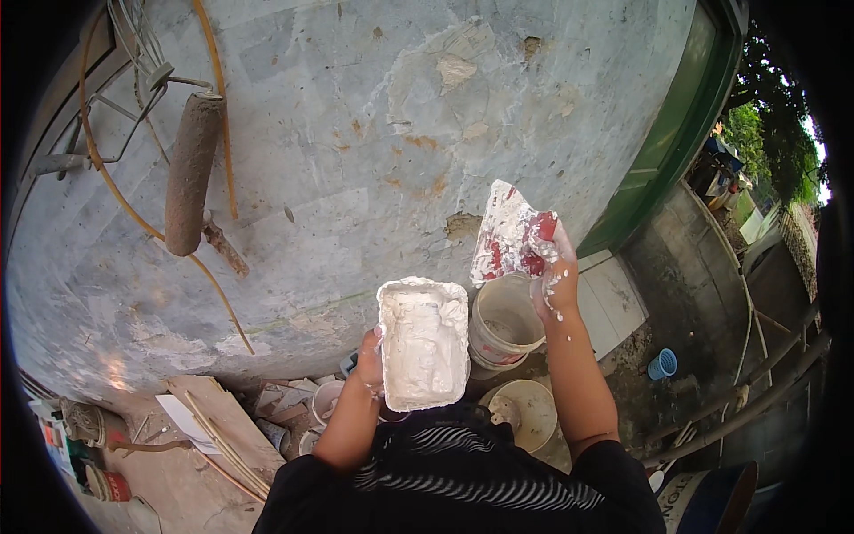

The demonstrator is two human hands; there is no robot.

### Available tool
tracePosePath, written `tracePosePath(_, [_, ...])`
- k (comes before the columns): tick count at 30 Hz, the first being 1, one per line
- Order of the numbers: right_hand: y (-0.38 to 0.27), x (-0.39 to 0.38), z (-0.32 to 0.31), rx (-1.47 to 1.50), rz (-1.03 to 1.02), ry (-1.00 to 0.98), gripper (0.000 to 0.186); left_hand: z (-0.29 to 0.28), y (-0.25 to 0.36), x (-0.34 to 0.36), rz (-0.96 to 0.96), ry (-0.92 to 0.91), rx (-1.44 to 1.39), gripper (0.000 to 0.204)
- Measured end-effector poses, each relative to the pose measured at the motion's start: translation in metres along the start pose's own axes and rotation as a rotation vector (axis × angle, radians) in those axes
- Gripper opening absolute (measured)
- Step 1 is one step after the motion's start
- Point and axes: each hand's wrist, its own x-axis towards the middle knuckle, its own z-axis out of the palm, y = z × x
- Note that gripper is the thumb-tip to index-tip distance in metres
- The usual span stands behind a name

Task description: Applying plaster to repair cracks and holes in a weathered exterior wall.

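My left hand (370, 358) is closed on the left side of a rectangular tub (425, 347) coated and partly filled with white wet plaster. In my right hand (559, 278) is a red-handled plastering trowel (507, 236), its plate smeared with the same white paste. White clumps stick to my right fingers and wrist. The trowel is held up to the right of the tub, apart from it, in front of the wall (320, 160). That wall is grey, with patches of flaking and bare spots.
A paint roller (194, 173) and cables hang on the wall at left. Buckets (507, 320) stand below my hands, with a round pale container (534, 414) nearer me. Boards (222, 418) lie at lower left. A green door (654, 151), a blue cup (662, 364) and poles (756, 392) are at right.
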Motion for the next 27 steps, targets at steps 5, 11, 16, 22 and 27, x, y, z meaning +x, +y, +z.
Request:
tracePosePath(5, [0.005, -0.004, 0.013, 0.126, 0.234, 0.079, 0.025, 0.003, 0.0, -0.001, 0.039, -0.029, -0.115, 0.079])
tracePosePath(11, [0.019, 0.004, 0.013, 0.072, 0.34, 0.032, 0.023, 0.004, -0.001, 0.004, 0.042, 0.037, -0.085, 0.091])
tracePosePath(16, [0.003, 0.019, 0.025, -0.078, 0.186, -0.047, 0.024, -0.001, -0.001, 0.002, 0.012, -0.01, -0.129, 0.093])
tracePosePath(22, [-0.004, 0.044, 0.018, -0.363, 0.445, -0.283, 0.031, -0.032, -0.013, 0.001, -0.031, 0.004, 0.013, 0.094])
tracePosePath(27, [0.006, 0.053, 0.025, -0.539, 0.634, -0.468, 0.025, -0.019, -0.011, 0.005, -0.082, -0.008, -0.008, 0.091])
